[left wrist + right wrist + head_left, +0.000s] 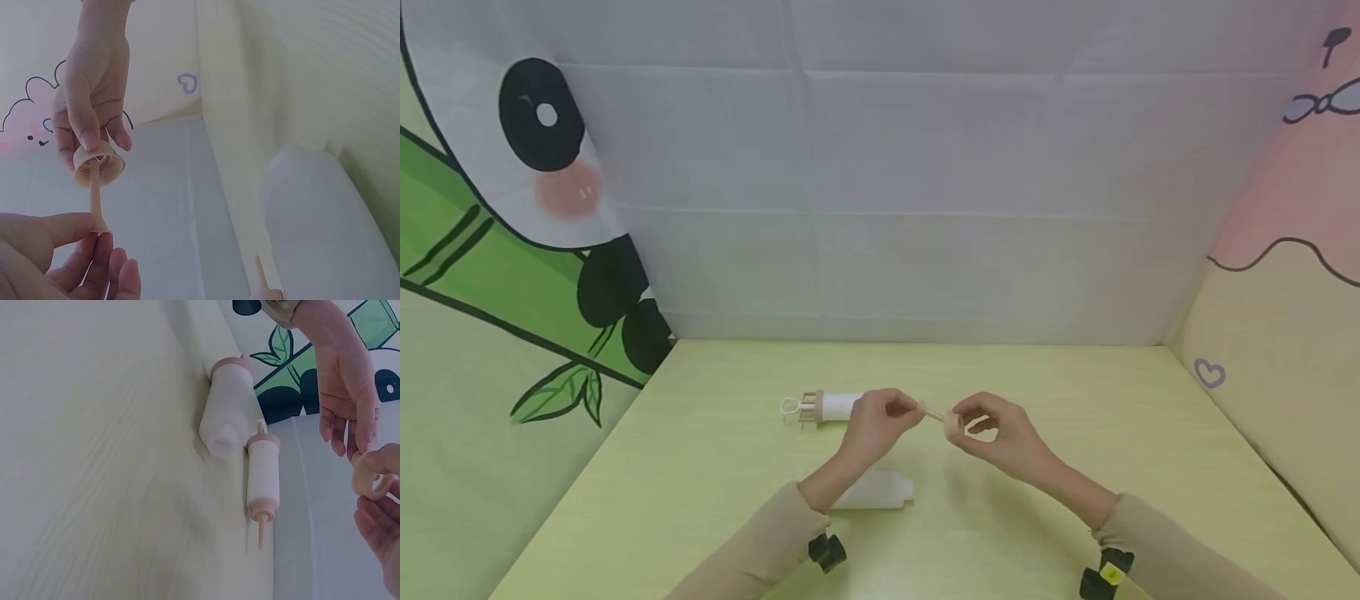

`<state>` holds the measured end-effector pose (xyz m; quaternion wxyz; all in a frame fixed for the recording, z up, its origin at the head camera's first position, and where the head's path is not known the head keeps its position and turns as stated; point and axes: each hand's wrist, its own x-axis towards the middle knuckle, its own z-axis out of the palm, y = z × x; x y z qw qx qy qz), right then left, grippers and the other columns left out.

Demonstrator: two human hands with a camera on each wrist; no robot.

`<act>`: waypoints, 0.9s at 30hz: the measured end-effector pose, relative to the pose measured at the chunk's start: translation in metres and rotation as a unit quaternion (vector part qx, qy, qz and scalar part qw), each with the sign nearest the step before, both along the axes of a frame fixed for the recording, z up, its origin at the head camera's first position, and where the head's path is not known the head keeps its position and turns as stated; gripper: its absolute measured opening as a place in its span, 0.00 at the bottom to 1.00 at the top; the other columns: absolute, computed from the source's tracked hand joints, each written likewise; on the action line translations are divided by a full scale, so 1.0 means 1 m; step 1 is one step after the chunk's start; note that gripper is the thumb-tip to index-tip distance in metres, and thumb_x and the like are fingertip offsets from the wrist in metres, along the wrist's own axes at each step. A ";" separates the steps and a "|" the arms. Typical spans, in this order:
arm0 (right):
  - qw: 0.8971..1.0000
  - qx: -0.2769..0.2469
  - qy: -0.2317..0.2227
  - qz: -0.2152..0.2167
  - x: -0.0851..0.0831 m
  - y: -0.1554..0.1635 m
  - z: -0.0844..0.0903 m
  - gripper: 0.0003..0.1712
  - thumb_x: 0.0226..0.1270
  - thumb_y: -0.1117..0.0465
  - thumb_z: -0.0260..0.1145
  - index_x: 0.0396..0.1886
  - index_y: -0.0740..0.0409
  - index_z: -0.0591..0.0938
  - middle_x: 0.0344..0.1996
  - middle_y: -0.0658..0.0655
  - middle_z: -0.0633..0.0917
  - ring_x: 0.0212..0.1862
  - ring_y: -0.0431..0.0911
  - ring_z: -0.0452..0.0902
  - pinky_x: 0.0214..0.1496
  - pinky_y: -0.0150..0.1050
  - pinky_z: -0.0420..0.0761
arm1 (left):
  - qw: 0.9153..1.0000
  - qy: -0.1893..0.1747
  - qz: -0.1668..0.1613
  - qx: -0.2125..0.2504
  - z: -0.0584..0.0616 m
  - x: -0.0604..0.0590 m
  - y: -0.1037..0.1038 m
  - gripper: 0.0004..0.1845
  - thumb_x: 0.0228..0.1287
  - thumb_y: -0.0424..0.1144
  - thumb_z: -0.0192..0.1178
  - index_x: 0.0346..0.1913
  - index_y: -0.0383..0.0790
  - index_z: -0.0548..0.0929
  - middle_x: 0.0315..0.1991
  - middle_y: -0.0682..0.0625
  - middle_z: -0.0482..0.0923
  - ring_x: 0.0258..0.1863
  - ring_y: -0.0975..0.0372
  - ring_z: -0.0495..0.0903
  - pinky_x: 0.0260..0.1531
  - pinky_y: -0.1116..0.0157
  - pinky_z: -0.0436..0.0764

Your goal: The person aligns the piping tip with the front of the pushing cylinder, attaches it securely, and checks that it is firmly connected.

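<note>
A small beige piece, a ring [953,423] on a thin stem [934,413], is held in the air between both hands over the pale green table [1075,467]. My left hand [910,410] pinches the stem's end between thumb and fingers [75,240]. My right hand [962,422] pinches the ring [99,165] with thumb and fingers [87,134]. In the right wrist view the ring [369,478] shows at the right edge.
A white tube [835,406] with a beige end and a white loop lies behind the left hand. A larger white bottle [876,492] lies by the left forearm. Printed cloth walls [880,208] close in the table at the back and sides.
</note>
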<state>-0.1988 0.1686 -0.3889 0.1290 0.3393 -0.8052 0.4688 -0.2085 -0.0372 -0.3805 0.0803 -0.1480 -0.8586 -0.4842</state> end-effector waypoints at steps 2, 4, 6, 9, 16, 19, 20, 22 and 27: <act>1.000 -0.003 0.003 0.002 0.005 -0.004 0.007 0.15 0.50 0.72 0.69 0.39 0.65 0.78 0.35 0.59 0.81 0.35 0.51 0.79 0.35 0.38 0.81 | 1.000 -0.002 0.000 0.001 0.000 0.000 0.000 0.05 0.56 0.37 0.63 0.30 0.39 0.84 0.28 0.50 0.82 0.27 0.64 0.79 0.27 0.69 0.78; 1.000 -0.003 0.002 0.001 0.009 -0.006 0.013 0.15 0.50 0.73 0.68 0.39 0.66 0.77 0.35 0.60 0.81 0.35 0.52 0.79 0.35 0.38 0.81 | 1.000 -0.004 0.000 0.005 0.000 0.001 0.001 0.05 0.56 0.37 0.63 0.30 0.38 0.84 0.28 0.49 0.82 0.27 0.64 0.79 0.28 0.69 0.78; 1.000 -0.002 -0.001 0.000 0.011 -0.008 0.016 0.15 0.50 0.73 0.68 0.39 0.67 0.77 0.35 0.60 0.81 0.35 0.52 0.79 0.36 0.39 0.82 | 1.000 -0.010 -0.001 0.010 0.000 0.001 0.002 0.05 0.56 0.37 0.63 0.30 0.38 0.84 0.28 0.49 0.82 0.27 0.64 0.78 0.28 0.68 0.78; 1.000 -0.004 -0.008 0.000 0.010 -0.010 0.015 0.15 0.51 0.73 0.67 0.40 0.67 0.77 0.35 0.61 0.81 0.36 0.53 0.79 0.37 0.43 0.82 | 1.000 -0.014 -0.002 0.015 0.000 0.002 0.004 0.05 0.56 0.37 0.62 0.30 0.38 0.84 0.28 0.49 0.82 0.28 0.63 0.79 0.29 0.68 0.78; 1.000 -0.021 -0.001 0.004 -0.004 -0.011 -0.005 0.15 0.55 0.72 0.65 0.44 0.66 0.77 0.39 0.59 0.81 0.41 0.51 0.78 0.39 0.42 0.81 | 1.000 -0.012 -0.016 0.010 -0.001 0.003 0.005 0.07 0.57 0.39 0.63 0.31 0.39 0.85 0.29 0.50 0.83 0.31 0.62 0.80 0.28 0.69 0.78; 1.000 -0.027 0.014 0.007 -0.015 -0.009 -0.020 0.16 0.56 0.71 0.64 0.46 0.62 0.76 0.42 0.56 0.81 0.42 0.47 0.78 0.40 0.37 0.81 | 1.000 -0.007 -0.025 0.007 -0.001 0.003 0.004 0.08 0.57 0.40 0.63 0.31 0.38 0.86 0.30 0.49 0.83 0.32 0.61 0.81 0.28 0.69 0.78; 0.999 -0.029 0.013 0.008 -0.016 -0.009 -0.022 0.16 0.57 0.70 0.64 0.47 0.60 0.76 0.42 0.55 0.81 0.43 0.46 0.78 0.40 0.36 0.81 | 1.000 -0.006 -0.029 0.006 -0.001 0.003 0.004 0.08 0.57 0.40 0.62 0.32 0.38 0.86 0.31 0.49 0.83 0.33 0.60 0.81 0.28 0.69 0.79; 0.999 -0.033 0.013 0.010 -0.017 -0.010 -0.024 0.17 0.57 0.70 0.64 0.47 0.60 0.76 0.43 0.55 0.80 0.44 0.45 0.78 0.41 0.35 0.81 | 0.999 -0.004 -0.036 0.004 -0.001 0.003 0.004 0.08 0.57 0.40 0.62 0.33 0.38 0.86 0.32 0.49 0.83 0.34 0.59 0.81 0.29 0.69 0.79; 0.998 -0.049 0.018 0.025 -0.010 -0.015 -0.014 0.16 0.56 0.74 0.63 0.46 0.67 0.76 0.42 0.61 0.80 0.45 0.47 0.78 0.41 0.37 0.81 | 0.998 -0.001 -0.056 0.004 -0.004 0.003 0.003 0.08 0.58 0.40 0.62 0.34 0.38 0.86 0.34 0.49 0.83 0.36 0.59 0.80 0.32 0.68 0.79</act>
